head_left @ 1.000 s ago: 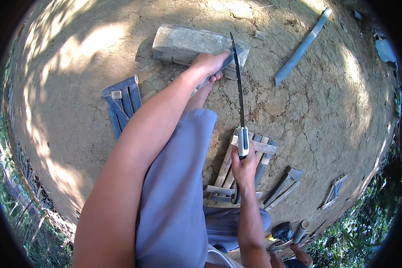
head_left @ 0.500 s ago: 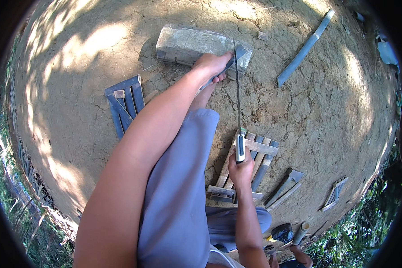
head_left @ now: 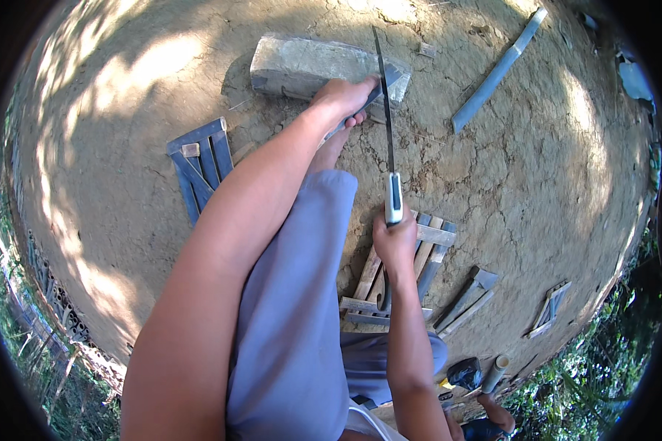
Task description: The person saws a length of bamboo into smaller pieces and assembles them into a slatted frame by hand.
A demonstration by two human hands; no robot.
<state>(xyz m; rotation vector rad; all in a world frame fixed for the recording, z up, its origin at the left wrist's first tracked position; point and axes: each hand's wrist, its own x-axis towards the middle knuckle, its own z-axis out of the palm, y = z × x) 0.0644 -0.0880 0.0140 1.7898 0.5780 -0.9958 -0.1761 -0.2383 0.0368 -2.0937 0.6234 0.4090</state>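
Note:
A thick grey wooden block (head_left: 301, 62) lies on the ground at the far middle. My left hand (head_left: 343, 99) is closed around a dark bamboo strip (head_left: 394, 78) and presses its far end on the block's right part. My right hand (head_left: 394, 239) grips the pale handle of a handsaw (head_left: 388, 125). The long thin blade points away from me and crosses the strip just right of my left fingers; its tip reaches beyond the block. How deep any cut goes cannot be seen. My bare foot (head_left: 327, 154) rests below the left hand.
A slatted bamboo panel (head_left: 435, 253) lies under my right forearm, and a smaller bamboo frame (head_left: 201, 163) to the left. A long bamboo piece (head_left: 496, 77) is at far right, with loose pieces (head_left: 467, 298) nearer. Another person's arm (head_left: 497, 413) shows at lower right.
My right hand has pushed the saw forward, away from me, so the blade tip now stands beyond the block. My left hand keeps its hold on the bamboo strip. The view has shifted slightly.

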